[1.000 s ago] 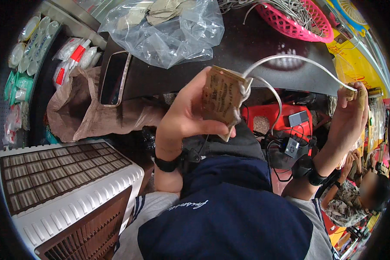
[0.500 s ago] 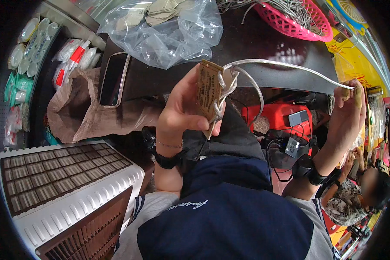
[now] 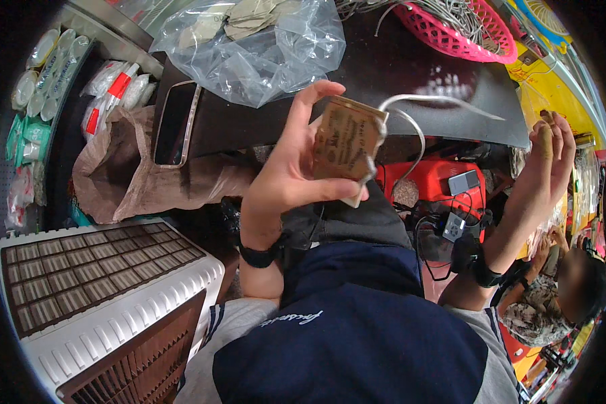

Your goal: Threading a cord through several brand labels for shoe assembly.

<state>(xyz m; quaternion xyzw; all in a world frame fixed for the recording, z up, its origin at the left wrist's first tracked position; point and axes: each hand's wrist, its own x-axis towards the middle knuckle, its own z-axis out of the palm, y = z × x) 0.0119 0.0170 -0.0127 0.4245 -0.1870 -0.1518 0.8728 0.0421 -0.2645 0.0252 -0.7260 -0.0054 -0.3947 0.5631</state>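
Note:
Over the near edge of the dark table, my left hand (image 3: 286, 165) grips a stack of brown printed cardboard tags (image 3: 343, 143) between thumb and fingers. White cord (image 3: 417, 131) runs along the stack's right edge. One strand hangs in a loop, and another reaches out rightward to a loose end in the air. My right hand (image 3: 549, 155) is raised at the right, apart from the cord. Its fingers are extended upward, with nothing visible in them.
A clear plastic bag (image 3: 283, 64) of grey-beige tags lies beyond my left hand. A pink basket (image 3: 444, 40) of grey cords is at the far right. A phone (image 3: 176, 124) rests left, above a brown sack (image 3: 135, 178). A white air cooler (image 3: 124, 296) stands at left; another person (image 3: 542, 306) is at right.
My right hand has let go of the cord, whose end now hangs free. My left hand has turned the tags so their printed face shows more fully.

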